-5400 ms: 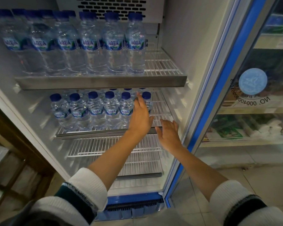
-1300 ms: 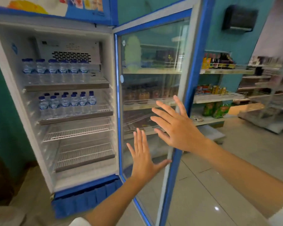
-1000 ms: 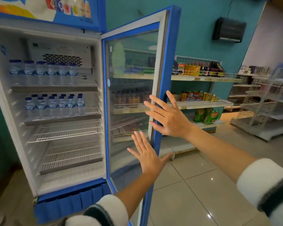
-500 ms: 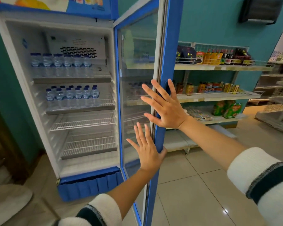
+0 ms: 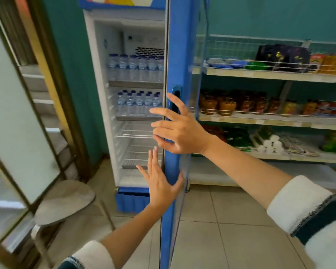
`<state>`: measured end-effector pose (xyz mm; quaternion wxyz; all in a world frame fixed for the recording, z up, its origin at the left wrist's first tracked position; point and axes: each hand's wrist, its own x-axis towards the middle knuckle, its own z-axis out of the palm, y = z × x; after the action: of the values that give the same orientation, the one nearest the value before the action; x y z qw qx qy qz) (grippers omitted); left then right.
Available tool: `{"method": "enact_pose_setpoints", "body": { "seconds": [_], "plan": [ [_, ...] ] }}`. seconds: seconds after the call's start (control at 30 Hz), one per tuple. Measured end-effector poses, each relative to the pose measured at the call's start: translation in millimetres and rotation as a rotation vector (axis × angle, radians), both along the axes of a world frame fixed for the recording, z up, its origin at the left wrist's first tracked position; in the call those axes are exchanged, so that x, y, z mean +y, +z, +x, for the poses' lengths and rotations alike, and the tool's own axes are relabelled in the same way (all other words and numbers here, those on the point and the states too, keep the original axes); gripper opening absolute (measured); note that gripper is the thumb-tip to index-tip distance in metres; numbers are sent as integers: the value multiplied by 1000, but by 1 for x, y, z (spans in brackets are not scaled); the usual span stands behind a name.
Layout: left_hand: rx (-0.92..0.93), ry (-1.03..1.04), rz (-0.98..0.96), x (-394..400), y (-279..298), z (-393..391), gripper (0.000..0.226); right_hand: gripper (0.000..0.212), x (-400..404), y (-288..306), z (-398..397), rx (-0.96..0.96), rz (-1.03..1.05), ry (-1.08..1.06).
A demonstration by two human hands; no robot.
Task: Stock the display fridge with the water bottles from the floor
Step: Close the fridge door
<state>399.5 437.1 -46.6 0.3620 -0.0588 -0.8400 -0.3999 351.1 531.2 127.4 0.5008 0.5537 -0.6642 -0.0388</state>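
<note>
The display fridge [image 5: 103, 98] stands open, its blue-framed glass door [image 5: 179, 61] swung edge-on toward me. Water bottles [image 5: 136, 66] with blue caps fill the top shelf, and more water bottles [image 5: 139, 102] stand on the second shelf. The wire shelves [image 5: 136, 134] below hold nothing. My right hand [image 5: 179, 129] presses flat with spread fingers on the door's edge, just under the handle recess [image 5: 176, 98]. My left hand [image 5: 159, 181] lies flat lower on the same edge, thumb around the frame. No bottles show on the floor.
A round grey stool [image 5: 64, 200] stands at the left in front of a framed glass partition [image 5: 17, 117]. Store shelves [image 5: 270, 117] with jars and packets run along the teal wall at the right. Tiled floor [image 5: 221, 230] lies below.
The door has swung further toward the fridge and now stands edge-on. Both hands stay flat on it. My view has shifted right, so the stool and partition appear.
</note>
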Motion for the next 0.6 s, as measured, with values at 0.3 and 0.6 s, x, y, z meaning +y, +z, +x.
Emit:
{"method": "enact_pose_setpoints", "body": {
  "seconds": [0.3,0.6],
  "plan": [
    [-185,174,7,-118,-20,-46,114,35,-118,-18,-61,114,119,-21],
    [-301,6,246,-224,-17,-125,110,40,-237,-27,-144,106,235,-124]
  ]
}}
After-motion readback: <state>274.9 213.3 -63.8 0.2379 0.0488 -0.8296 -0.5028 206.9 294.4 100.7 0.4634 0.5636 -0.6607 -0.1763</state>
